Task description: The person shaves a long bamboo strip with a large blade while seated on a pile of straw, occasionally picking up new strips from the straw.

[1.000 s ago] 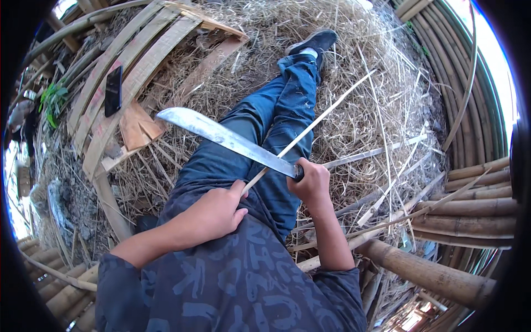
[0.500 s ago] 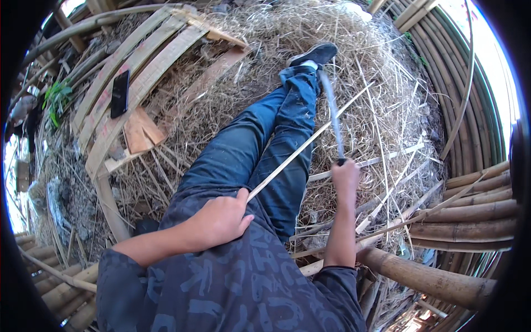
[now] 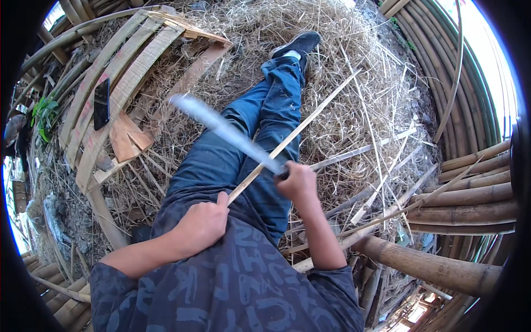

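Observation:
My left hand (image 3: pixel 204 222) is closed near my waist on one end of a thin pale bamboo strip (image 3: pixel 310 120). The strip slants away over my legs toward the far right. In my right hand (image 3: pixel 298 181) is the dark handle of a long knife (image 3: pixel 221 130). Its blade, smeared by motion, points to the far left above my thighs and crosses the strip in view. Whether blade and strip touch, I cannot tell. My legs (image 3: pixel 213 155), in blue trousers, stretch out beneath both.
Dry shavings (image 3: pixel 343 105) cover the ground around my legs. At the left a slatted wooden frame (image 3: pixel 138 63) carries a black phone (image 3: pixel 102 104). Stacked bamboo poles (image 3: pixel 470 196) stand on the right, with a thick bamboo pole (image 3: pixel 431 265) near my right elbow.
The knife has swung from pointing away on the right to pointing far left across the strip. My right hand has come left and nearer. My left hand still holds the strip.

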{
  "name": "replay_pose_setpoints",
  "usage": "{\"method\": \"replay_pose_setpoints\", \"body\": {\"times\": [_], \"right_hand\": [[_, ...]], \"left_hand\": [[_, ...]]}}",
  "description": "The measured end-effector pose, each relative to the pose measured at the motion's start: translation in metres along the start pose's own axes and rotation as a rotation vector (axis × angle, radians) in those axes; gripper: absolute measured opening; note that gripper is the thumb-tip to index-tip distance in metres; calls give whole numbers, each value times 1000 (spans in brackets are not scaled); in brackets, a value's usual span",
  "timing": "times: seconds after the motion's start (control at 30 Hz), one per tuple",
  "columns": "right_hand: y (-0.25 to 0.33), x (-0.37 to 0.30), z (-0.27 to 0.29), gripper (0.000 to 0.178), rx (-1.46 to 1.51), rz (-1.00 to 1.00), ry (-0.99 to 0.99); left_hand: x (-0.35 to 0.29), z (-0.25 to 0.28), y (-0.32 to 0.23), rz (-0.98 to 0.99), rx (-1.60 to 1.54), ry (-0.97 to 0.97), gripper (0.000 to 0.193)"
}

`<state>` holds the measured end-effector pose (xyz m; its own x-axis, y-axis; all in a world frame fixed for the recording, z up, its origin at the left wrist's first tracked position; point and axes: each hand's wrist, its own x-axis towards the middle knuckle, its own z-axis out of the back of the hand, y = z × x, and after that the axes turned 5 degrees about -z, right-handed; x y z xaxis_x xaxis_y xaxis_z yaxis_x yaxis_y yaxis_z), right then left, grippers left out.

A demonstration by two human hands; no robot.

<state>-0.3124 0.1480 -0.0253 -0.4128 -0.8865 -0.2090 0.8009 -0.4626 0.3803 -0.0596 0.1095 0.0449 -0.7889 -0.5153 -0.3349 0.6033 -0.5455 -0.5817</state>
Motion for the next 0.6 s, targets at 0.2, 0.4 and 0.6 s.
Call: {"method": "replay_pose_setpoints", "body": {"times": [0.2, 0.4, 0.6], "right_hand": [[-73, 48, 8, 27, -72, -181, -131], [-88, 79, 4, 24, -142, -276, -212], [-89, 94, 27, 29, -152, -496, -205]], "left_hand": [[10, -4, -2, -22, 58, -27, 12], [6, -2, 2, -31, 70, -61, 11], [2, -10, 4, -45, 30, -70, 17]]}}
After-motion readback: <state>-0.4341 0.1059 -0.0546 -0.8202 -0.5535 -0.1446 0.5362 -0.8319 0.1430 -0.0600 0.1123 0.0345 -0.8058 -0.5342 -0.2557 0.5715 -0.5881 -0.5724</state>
